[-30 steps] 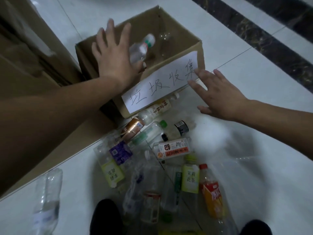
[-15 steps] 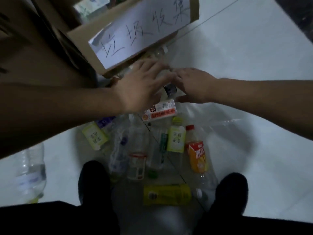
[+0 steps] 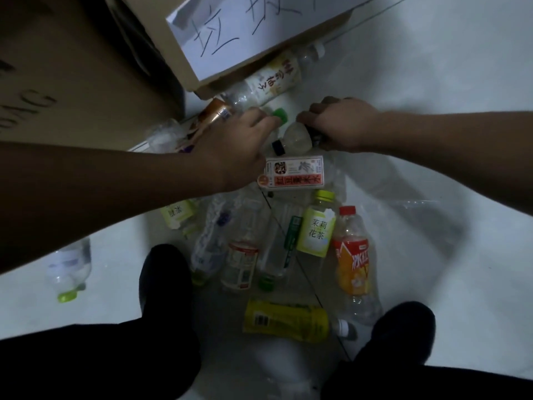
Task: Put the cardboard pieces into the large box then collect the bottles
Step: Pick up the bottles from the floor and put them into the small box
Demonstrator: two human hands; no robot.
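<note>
Left hand (image 3: 230, 151) gripped green-capped bottle (image 3: 280, 116); right hand (image 3: 340, 122) gripped black-capped clear bottle (image 3: 297, 137). Both lay on floor (image 3: 432, 82) beside labelled box (image 3: 202, 79), interior out of view. Other bottles (image 3: 317, 229) scattered nearer.

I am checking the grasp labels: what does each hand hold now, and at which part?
The left hand holds the green-capped bottle just below its cap. The right hand grips the black-capped clear bottle round its body.

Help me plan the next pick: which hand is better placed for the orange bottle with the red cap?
Right, probably. The orange bottle lies on the right side of the pile, nearer the right hand; the left hand must reach across it.
</note>
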